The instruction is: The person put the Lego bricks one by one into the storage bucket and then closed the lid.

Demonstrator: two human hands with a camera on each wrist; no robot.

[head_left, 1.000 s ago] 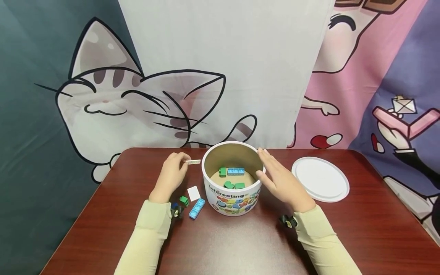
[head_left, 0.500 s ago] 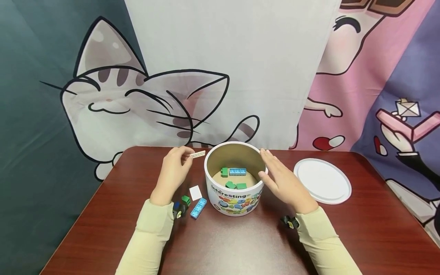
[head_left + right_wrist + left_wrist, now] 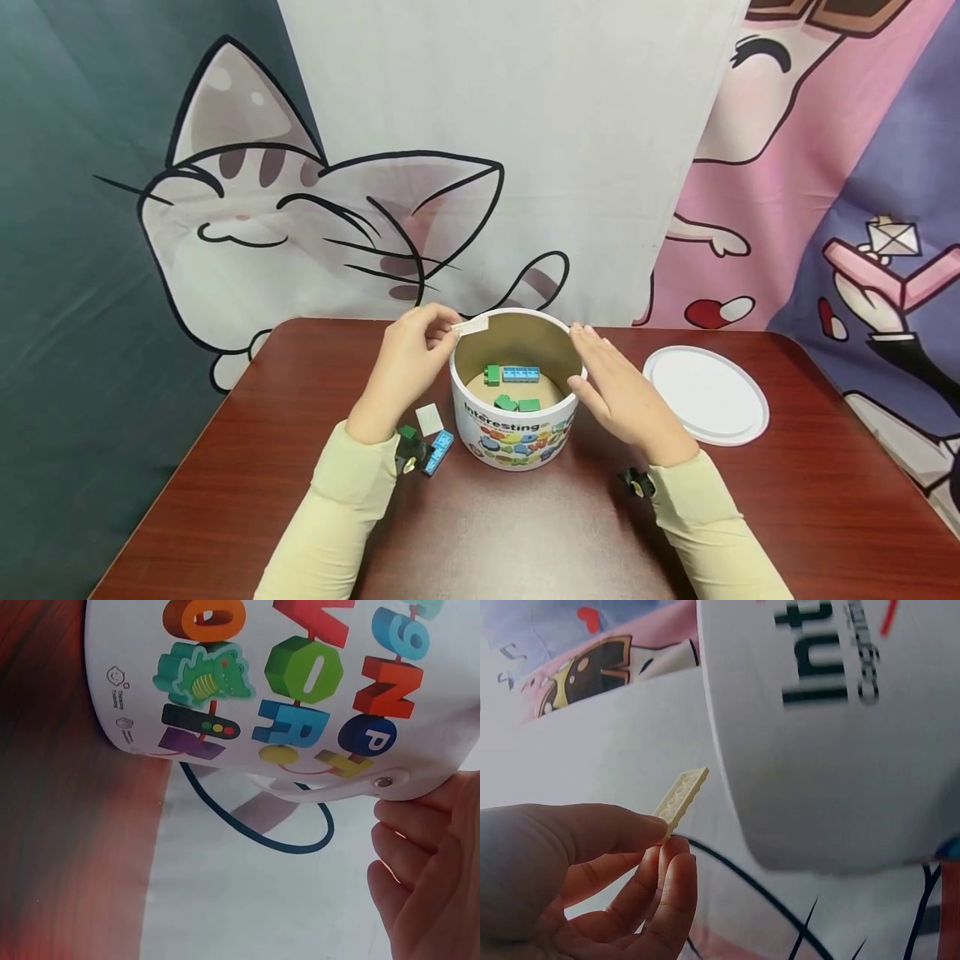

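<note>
My left hand (image 3: 411, 358) pinches a cream, studded building-block plate (image 3: 681, 796) between thumb and fingertips. In the head view, the plate's far end overlaps the left rim of a round white bucket (image 3: 461, 417) with printed letters. Straight fingers of my right hand (image 3: 626, 400) rest against the bucket's right rim; in the right wrist view they lie beside the handle rivet (image 3: 384, 782). Inside the bucket, on its floor, are a blue brick (image 3: 521, 374), a green brick (image 3: 492, 375) and two more green pieces (image 3: 528, 406).
Left of the bucket lie a white square tile (image 3: 430, 420), a blue brick (image 3: 441, 448) and a green brick (image 3: 408, 432), partly behind the left wrist camera (image 3: 412, 452). A white round lid (image 3: 707, 394) lies at the right on the brown table (image 3: 555, 533).
My left hand has lifted and moved right with the cream plate, from beside the bucket to its left rim. The right hand stays at the rim. The head view has shifted slightly.
</note>
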